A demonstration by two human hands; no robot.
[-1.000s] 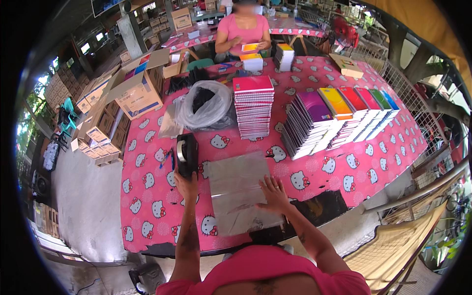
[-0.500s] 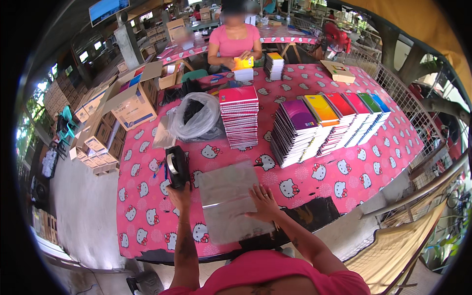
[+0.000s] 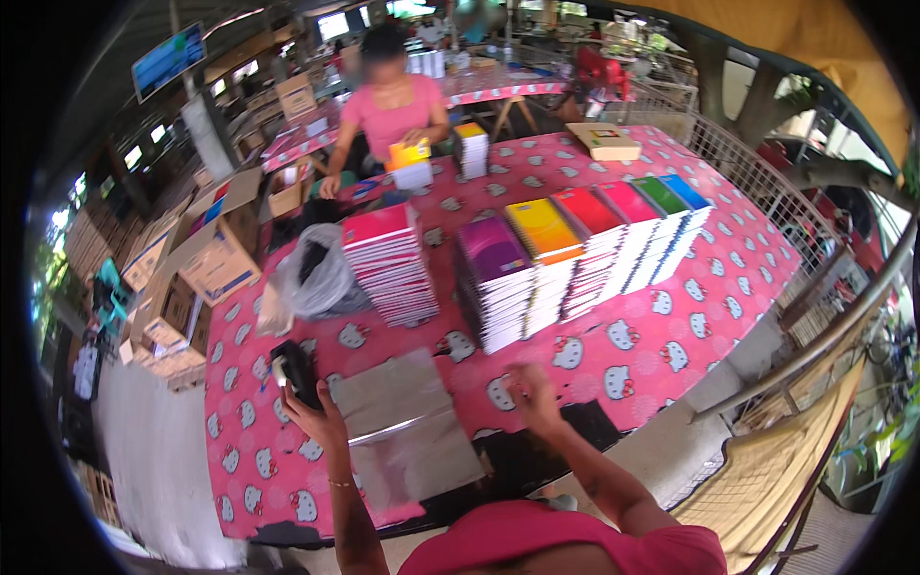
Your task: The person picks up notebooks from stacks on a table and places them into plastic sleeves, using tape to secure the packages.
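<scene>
My left hand (image 3: 314,417) is at the near end of a black tape dispenser (image 3: 300,372), with thumb and fingers on either side of it. To its right lies a clear plastic sheet or sleeve (image 3: 402,412), flat on the table, with a shiny line across its middle. My right hand (image 3: 535,395) is raised right of the sheet, apart from it. Its fingers look curled but are blurred, so I cannot tell whether they hold anything. Beyond the sheet stands a tall stack of pink-red spiral notebooks (image 3: 388,264). Further right is a row of notebook stacks (image 3: 546,240) in several colours.
A clear plastic bag (image 3: 321,278) with black contents sits left of the pink-red stack. Across the pink patterned table (image 3: 671,316), a person (image 3: 393,105) handles yellow notebooks (image 3: 410,163). Cardboard boxes (image 3: 220,259) stand at left, and a flat carton (image 3: 604,141) lies far right.
My right hand has lifted off the plastic sheet and moved right. My left hand stays by the tape dispenser. The view has shifted, and the person opposite now reaches one hand toward the table's left side.
</scene>
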